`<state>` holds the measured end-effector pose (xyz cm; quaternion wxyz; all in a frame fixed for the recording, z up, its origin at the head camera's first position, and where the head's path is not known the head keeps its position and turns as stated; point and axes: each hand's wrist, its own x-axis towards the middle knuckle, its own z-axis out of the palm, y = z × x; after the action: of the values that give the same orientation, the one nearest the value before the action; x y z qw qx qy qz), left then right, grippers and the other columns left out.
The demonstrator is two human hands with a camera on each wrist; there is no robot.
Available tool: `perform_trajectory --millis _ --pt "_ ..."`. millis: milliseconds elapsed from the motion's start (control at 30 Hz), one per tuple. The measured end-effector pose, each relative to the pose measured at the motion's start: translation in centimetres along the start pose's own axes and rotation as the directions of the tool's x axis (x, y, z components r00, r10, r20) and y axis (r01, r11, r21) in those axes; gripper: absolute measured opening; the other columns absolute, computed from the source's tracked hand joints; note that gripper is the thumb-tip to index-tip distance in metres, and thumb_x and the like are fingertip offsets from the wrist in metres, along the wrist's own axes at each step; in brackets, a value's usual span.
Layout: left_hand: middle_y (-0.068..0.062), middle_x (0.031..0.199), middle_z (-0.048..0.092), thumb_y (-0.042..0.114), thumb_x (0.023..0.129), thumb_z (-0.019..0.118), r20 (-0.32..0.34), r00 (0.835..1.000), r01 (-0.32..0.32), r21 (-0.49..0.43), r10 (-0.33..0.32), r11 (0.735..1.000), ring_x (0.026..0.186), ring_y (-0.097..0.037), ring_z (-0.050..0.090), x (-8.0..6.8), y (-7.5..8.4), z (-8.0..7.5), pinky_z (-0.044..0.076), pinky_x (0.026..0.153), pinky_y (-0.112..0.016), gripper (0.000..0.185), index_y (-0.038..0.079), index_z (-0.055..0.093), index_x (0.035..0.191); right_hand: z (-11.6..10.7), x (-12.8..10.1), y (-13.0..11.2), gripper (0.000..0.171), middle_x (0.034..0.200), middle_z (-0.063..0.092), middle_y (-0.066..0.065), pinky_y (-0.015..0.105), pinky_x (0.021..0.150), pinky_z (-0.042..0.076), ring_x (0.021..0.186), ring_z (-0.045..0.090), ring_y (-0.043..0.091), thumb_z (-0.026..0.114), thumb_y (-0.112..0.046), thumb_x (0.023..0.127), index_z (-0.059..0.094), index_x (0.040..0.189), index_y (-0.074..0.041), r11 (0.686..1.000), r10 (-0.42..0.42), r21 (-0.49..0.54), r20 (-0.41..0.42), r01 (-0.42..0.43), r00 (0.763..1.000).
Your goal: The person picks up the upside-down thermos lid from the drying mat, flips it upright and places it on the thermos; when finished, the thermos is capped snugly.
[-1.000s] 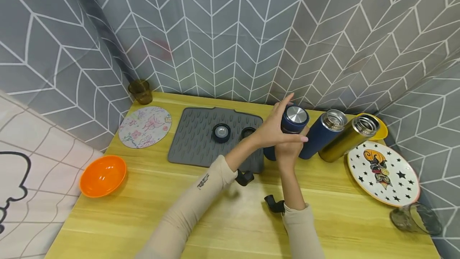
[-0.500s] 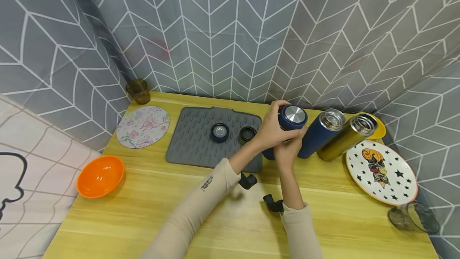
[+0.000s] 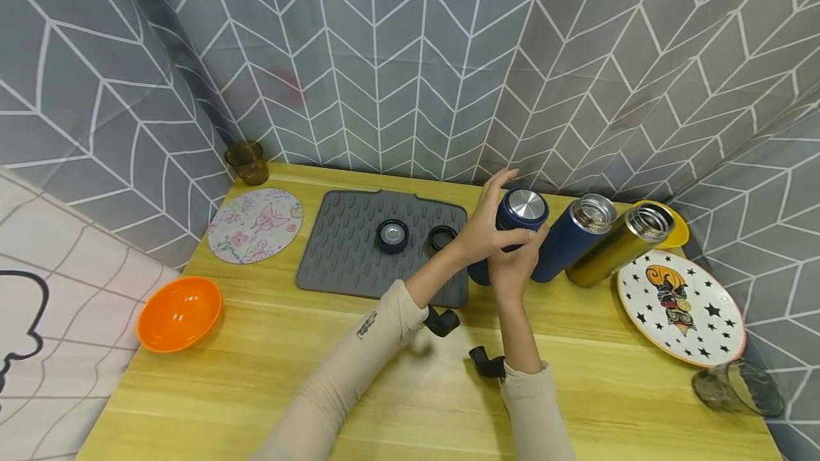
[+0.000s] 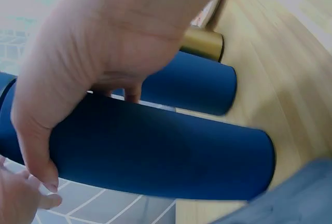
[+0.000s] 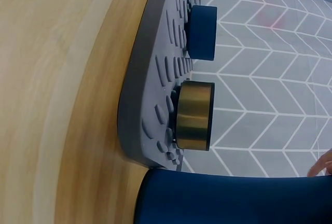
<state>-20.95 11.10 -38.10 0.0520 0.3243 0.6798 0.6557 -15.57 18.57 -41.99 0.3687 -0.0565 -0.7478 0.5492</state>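
A dark blue thermos (image 4: pixel 171 149) stands upright at the mat's right edge, with a blue, steel-topped lid (image 3: pixel 527 203) on it. My right hand (image 3: pixel 511 269) grips its body just below the lid; the left wrist view shows the thumb curled on the near side. Around the lid is my left hand (image 3: pixel 480 230), its thumb along the front and its fingers spread upward behind. A second blue thermos (image 3: pixel 566 244) and a gold thermos (image 3: pixel 598 251) stand lidless to the right.
On the grey drying mat (image 3: pixel 346 247) lie a blue lid (image 5: pixel 203 32) and a gold lid (image 5: pixel 194 115). An orange bowl (image 3: pixel 179 315), butterfly mat (image 3: pixel 256 226) and brown glass (image 3: pixel 248 163) are at left. Right are a star-patterned plate (image 3: pixel 682 304), yellow dish (image 3: pixel 677 230) and glass (image 3: pixel 737 388).
My left fingers wrapped in around the lid half a second ago; now they are spread again, as at first. My right hand has kept its grip on the thermos.
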Motion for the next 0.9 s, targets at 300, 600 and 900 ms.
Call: perform_trajectory --millis 300,600,900 --pt "-0.016 0.153 0.031 0.012 0.083 0.067 -0.02 0.999 -0.03 0.012 0.03 0.999 0.137 -0.03 0.038 0.0 0.0 0.1 0.039 0.109 -0.037 0.078 0.007 0.028 0.15 0.2 0.2 1.7 0.069 0.131 0.055 0.027 0.027 0.092 0.044 0.114 0.057 0.038 0.069 0.006 0.085 0.03 0.142 0.006 1.0 0.002 0.007 0.004 -0.002 1.0" --pt "-0.017 0.152 0.034 0.011 0.082 0.07 -0.012 1.0 -0.019 0.013 0.019 1.0 0.133 -0.028 0.042 -0.1 0.1 0.3 0.043 0.107 -0.036 0.078 0.006 0.03 0.148 -0.1 0.2 1.8 0.069 0.131 0.055 0.024 0.036 0.094 0.046 0.115 0.058 0.036 0.072 -0.003 0.086 0.032 0.143 0.001 1.0 -0.009 -0.012 0.001 0.009 1.0" --pt "-0.016 0.151 0.035 0.012 0.08 0.073 -0.044 0.998 -0.037 0.035 0.039 0.999 0.14 -0.028 0.034 0.0 -0.2 0.3 0.035 0.114 -0.043 0.08 0.006 0.031 0.148 -0.1 0.2 1.9 0.069 0.132 0.055 0.023 0.03 0.094 0.044 0.115 0.057 0.032 0.072 -0.001 0.086 0.032 0.143 0.003 1.0 -0.001 0.018 0.011 0.001 1.0"
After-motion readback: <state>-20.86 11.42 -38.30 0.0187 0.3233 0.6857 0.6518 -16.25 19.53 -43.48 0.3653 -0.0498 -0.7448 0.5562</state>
